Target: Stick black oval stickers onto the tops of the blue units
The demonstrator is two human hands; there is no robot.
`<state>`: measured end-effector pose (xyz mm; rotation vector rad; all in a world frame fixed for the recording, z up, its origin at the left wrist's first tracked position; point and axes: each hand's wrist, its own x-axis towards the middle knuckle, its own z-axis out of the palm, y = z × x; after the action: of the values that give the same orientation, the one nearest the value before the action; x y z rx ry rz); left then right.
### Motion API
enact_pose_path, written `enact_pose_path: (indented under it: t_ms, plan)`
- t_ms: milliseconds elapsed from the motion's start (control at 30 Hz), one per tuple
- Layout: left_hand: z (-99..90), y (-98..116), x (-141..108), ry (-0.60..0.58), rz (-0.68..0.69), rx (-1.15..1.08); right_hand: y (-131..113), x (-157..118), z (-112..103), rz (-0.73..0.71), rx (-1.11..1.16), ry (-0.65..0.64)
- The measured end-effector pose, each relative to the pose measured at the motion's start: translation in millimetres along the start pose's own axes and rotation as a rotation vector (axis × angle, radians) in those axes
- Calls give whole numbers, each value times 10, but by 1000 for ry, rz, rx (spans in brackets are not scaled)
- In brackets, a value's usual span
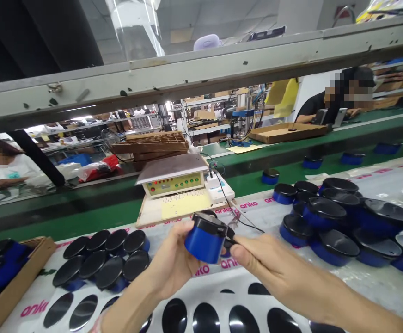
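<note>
My left hand (177,256) is closed around a round device (206,240) with a blue body and a black top rim, held tilted above the table. My right hand (267,259) pinches a small dark piece (229,239) against the device's right side; its exact kind is unclear. Left of my hands stand several similar blue devices with black tops (109,273), in rows. To the right, more of these blue and black devices (326,212) are crowded together. Flat black discs (206,318) lie on the white sheet nearest me.
Ahead sits a tester box (175,182) with lights and buttons, beside a white adapter (213,181) with a black cable. A green conveyor (246,178) carries several devices. A cardboard tray (42,254) stands left. A shelf beam (187,69) crosses overhead. Co-workers sit beyond.
</note>
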<state>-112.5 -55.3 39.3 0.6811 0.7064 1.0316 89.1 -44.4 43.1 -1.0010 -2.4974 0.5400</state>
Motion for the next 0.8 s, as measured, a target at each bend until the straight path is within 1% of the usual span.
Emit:
enact_pose_path:
  t_ms: [67,133,200,233,300,400,433,500,567,600,667,733,800]
  plan:
    - [-16,-17,-57,28,-13,-10,-96,37,-2,-4,21,-60]
    - [-31,-33,-100,34,22,42,-166,60,-13,-7,18,-85]
    - [-38,-44,-133,51,91,145,-213,65,-17,-19,-26,-79]
    - [-39,-49,-148,69,135,208,-227,61,-11,-28,-70,-55]
    - [-37,-58,-177,117,254,361,-240,43,17,-70,-190,22]
    - [-40,-85,-229,182,449,669,-234,10,87,-154,-355,109]
    - [-45,-97,-248,199,490,771,-229,3,111,-165,-387,115]
    - [-63,-120,-286,228,529,959,-217,5,148,-128,-394,90]
    - [-84,-137,-313,228,626,1163,-196,28,173,-54,-295,38]
    - [-93,-141,-320,213,713,1284,-179,45,185,-22,-208,13]
    - [-99,-142,-326,178,963,1524,-133,76,219,-19,-8,7]
    - [-79,-135,-333,148,1226,1688,-78,91,272,-76,145,66]
    - [-33,-121,-353,108,1472,1773,-30,84,336,-175,222,140]
